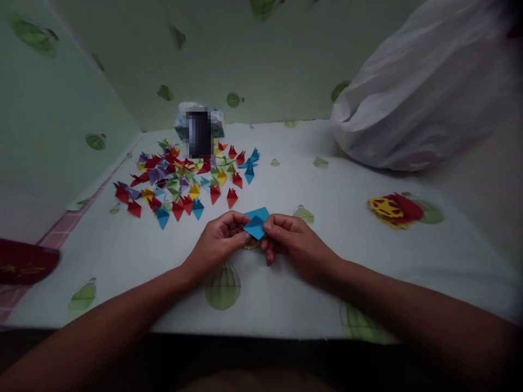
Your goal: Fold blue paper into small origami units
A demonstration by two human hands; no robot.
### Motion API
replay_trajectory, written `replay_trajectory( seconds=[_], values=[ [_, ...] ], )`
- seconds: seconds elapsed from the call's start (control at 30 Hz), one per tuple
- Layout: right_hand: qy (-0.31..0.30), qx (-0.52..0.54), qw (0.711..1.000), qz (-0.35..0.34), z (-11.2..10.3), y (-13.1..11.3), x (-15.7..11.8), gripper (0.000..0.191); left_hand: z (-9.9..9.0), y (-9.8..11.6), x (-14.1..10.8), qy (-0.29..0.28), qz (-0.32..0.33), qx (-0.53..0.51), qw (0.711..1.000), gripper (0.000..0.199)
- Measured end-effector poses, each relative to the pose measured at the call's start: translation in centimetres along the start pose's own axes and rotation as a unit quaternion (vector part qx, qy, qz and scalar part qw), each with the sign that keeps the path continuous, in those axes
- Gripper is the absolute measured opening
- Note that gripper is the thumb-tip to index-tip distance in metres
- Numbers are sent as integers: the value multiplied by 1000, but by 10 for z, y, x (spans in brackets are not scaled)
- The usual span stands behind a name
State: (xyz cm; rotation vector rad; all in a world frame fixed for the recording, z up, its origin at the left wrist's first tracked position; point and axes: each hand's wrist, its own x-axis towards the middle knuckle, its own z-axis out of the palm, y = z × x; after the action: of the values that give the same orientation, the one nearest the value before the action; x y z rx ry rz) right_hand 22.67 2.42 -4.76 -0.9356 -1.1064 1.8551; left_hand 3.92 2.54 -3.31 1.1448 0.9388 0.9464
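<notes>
Between my hands, just above the table, is a blue piece of origami paper, folded into a small kite-like shape. My left hand pinches its left edge between thumb and fingers. On the right edge, the thumb and forefinger of my right hand close on the same paper, with the other fingers curled below. A bit of something yellow shows under the paper, mostly hidden. Beyond my left hand lies a spread of small folded paper figures in red, blue, yellow, green and purple.
A tissue box stands at the back behind a blurred-out dark object. At the right back rests a large white plastic bag. Yellow and red paper cut-outs lie on the right. A red item sits at the left edge.
</notes>
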Motion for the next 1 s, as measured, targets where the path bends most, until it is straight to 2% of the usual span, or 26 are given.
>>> replay_trajectory(
  seconds=[0.2, 0.27, 0.33, 0.6, 1.0],
  values=[
    [0, -52, 997, -64, 3, -5, -3, 18, -2, 1, 0, 16, -2, 9, 1000, 23],
    [-4, -60, 995, -79, 4, -6, -3, 22, -2, 2, 0, 27, -7, 8, 1000, 22],
    [-8, -68, 994, -83, 4, -7, -3, 24, -2, 2, 0, 30, -9, 8, 999, 22],
    [8, -98, 990, -99, 4, -8, -4, 12, -1, 0, -1, 20, -15, 12, 1000, 22],
    [25, -132, 985, -110, 5, -9, -6, 16, 1, -1, -1, 22, -7, 35, 999, 22]
  ],
)
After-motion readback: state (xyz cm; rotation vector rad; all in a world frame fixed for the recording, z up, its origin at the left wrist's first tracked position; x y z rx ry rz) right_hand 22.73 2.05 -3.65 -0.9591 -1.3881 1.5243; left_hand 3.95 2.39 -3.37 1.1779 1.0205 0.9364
